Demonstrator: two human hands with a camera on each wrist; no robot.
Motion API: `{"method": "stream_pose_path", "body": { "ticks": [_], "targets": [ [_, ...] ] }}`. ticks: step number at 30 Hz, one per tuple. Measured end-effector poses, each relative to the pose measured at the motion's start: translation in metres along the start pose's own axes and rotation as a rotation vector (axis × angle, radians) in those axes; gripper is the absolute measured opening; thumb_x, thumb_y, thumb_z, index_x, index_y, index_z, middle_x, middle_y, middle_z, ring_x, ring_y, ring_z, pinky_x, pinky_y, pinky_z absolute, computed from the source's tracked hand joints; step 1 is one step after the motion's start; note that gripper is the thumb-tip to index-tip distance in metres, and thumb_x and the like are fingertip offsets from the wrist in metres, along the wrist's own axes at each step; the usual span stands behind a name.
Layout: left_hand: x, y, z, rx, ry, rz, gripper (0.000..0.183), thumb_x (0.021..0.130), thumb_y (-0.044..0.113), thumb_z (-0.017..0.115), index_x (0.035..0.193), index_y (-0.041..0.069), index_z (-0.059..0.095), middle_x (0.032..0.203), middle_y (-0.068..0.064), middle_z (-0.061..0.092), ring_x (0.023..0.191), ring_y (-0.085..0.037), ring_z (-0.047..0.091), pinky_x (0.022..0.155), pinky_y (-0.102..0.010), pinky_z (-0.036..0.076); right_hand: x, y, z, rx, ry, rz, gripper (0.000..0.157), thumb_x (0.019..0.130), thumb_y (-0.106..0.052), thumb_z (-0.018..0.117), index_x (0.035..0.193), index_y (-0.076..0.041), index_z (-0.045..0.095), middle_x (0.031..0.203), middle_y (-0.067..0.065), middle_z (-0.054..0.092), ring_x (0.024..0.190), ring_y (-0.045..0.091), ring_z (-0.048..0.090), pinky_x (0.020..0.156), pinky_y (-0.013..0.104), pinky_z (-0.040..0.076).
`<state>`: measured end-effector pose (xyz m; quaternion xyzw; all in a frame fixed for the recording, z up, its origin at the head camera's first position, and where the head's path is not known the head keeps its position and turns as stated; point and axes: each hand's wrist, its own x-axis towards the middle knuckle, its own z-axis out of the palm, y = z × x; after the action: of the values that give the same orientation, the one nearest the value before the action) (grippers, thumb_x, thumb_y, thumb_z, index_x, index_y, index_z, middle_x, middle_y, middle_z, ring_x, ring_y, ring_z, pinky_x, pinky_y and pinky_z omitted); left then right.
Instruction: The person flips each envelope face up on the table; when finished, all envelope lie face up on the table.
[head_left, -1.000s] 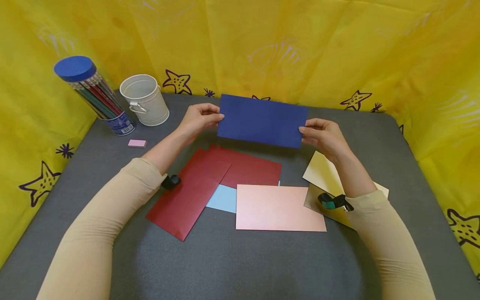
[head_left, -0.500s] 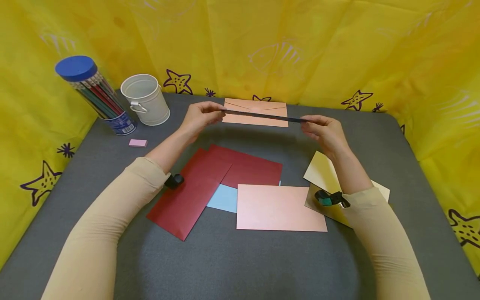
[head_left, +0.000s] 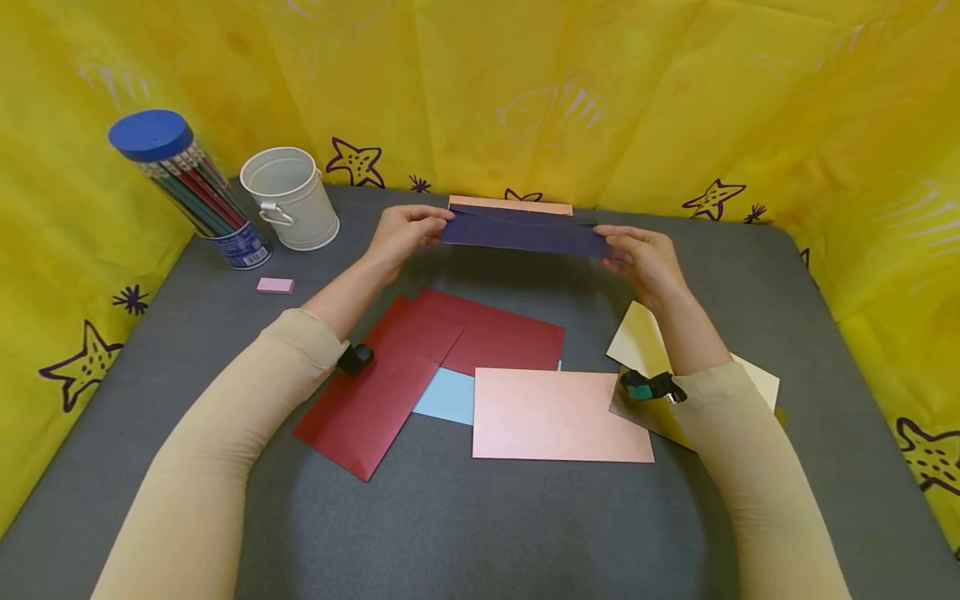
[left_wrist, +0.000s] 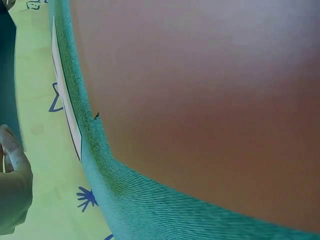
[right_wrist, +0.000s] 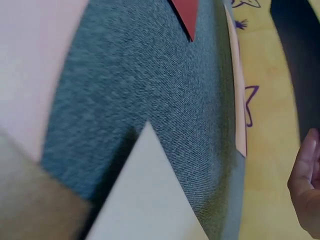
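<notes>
Both hands hold up a dark blue envelope over the far part of the table in the head view, its flap side showing. My left hand pinches its left end; my right hand pinches its right end. Behind it lies a peach envelope, mostly covered by the blue one. The left wrist view catches the left hand at the dark envelope's edge. Likewise, the right wrist view has the right hand at the envelope's end.
Nearer me lie two red envelopes, a light blue one partly covered, a pale pink one, and cream and gold ones under the right forearm. A pencil tub, white bucket and pink eraser stand left.
The blue envelope has tilted from its plain face, through edge-on, to its flap side. The peach envelope behind came into view, then got mostly covered again. Both hands still hold the ends.
</notes>
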<state>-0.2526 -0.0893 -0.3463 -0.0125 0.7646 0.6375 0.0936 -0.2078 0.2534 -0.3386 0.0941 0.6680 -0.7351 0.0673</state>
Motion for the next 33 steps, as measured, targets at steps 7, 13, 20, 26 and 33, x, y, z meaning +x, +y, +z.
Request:
{"method": "stream_pose_path", "body": {
  "ticks": [7,13,20,26,33],
  "targets": [
    [0.011,0.004,0.005,0.034,-0.005,-0.007,0.034,0.093,0.005,0.063,0.127,0.003,0.065,0.117,-0.009,0.065,0.096,-0.012,0.063,0.101,-0.038,0.053,0.011,-0.001,0.005,0.018,0.052,-0.004,0.029,0.092,0.004,0.06,0.118,-0.005,0.068,0.086,-0.007,0.068,0.074,0.006,0.061,0.067,0.016,0.053],
    [0.021,0.004,0.007,0.071,0.029,-0.022,0.04,0.093,0.004,0.062,0.133,0.001,0.058,0.123,-0.017,0.064,0.102,-0.02,0.064,0.101,-0.036,0.053,0.019,0.0,0.008,-0.001,0.099,0.023,0.05,0.088,0.004,0.066,0.136,-0.001,0.053,0.084,-0.009,0.067,0.077,0.005,0.063,0.068,0.015,0.054],
    [0.026,-0.004,0.006,0.254,0.003,-0.092,0.041,0.089,0.001,0.065,0.13,0.0,0.062,0.131,-0.02,0.065,0.111,-0.023,0.064,0.101,-0.033,0.053,0.029,0.009,0.013,-0.056,0.092,0.076,0.052,0.088,0.007,0.063,0.139,0.006,0.05,0.077,-0.009,0.067,0.07,0.003,0.062,0.065,0.014,0.052],
    [0.028,-0.011,0.004,0.352,-0.031,-0.124,0.043,0.086,0.001,0.068,0.129,0.001,0.063,0.129,-0.02,0.066,0.103,-0.018,0.065,0.095,-0.029,0.054,0.032,0.019,0.014,-0.198,0.062,0.134,0.054,0.087,0.01,0.061,0.14,0.007,0.049,0.084,-0.007,0.063,0.069,0.002,0.062,0.066,0.013,0.054],
    [0.026,-0.016,0.003,0.4,-0.105,-0.156,0.046,0.086,0.003,0.066,0.132,-0.001,0.061,0.138,-0.018,0.06,0.106,-0.017,0.064,0.099,-0.031,0.051,0.035,0.026,0.014,-0.295,0.037,0.167,0.056,0.086,0.011,0.061,0.141,0.005,0.048,0.094,-0.002,0.059,0.068,0.002,0.061,0.066,0.012,0.055]
  ]
}}
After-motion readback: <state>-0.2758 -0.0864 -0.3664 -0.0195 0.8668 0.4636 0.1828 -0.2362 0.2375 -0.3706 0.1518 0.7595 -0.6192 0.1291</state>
